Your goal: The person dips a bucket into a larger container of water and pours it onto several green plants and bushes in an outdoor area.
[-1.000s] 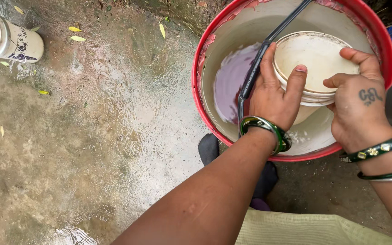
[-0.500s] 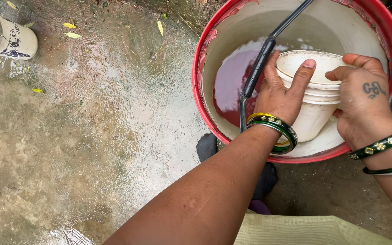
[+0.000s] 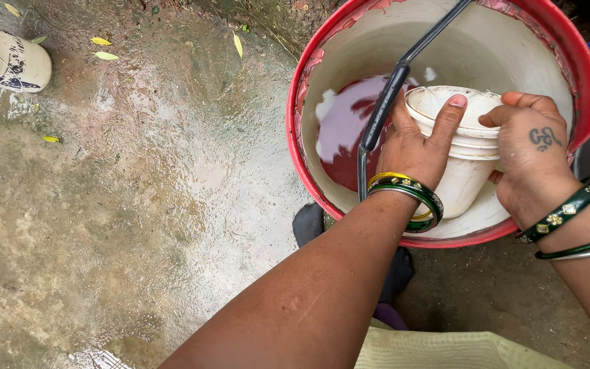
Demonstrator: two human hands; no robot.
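so both hands are wrapped round the small white tub (image 3: 462,147) inside the big red bucket (image 3: 582,89), left hand (image 3: 414,147) curled over the near rim with a finger hooked on top, right hand (image 3: 530,160) clamped on the other side. A second ago the tub was tipped so you looked straight into its mouth, now it sits lower and more upright, down toward the reddish water (image 3: 346,130). That pool looks wider and darker than before, with a bit of white foam at the edge, so I'd guess some got poured or sloshed out. The black bucket handle (image 3: 384,113) lies across, just beside the left thumb. White container (image 3: 5,58) over on the wet concrete floor (image 3: 138,205) hasn't gone anywhere
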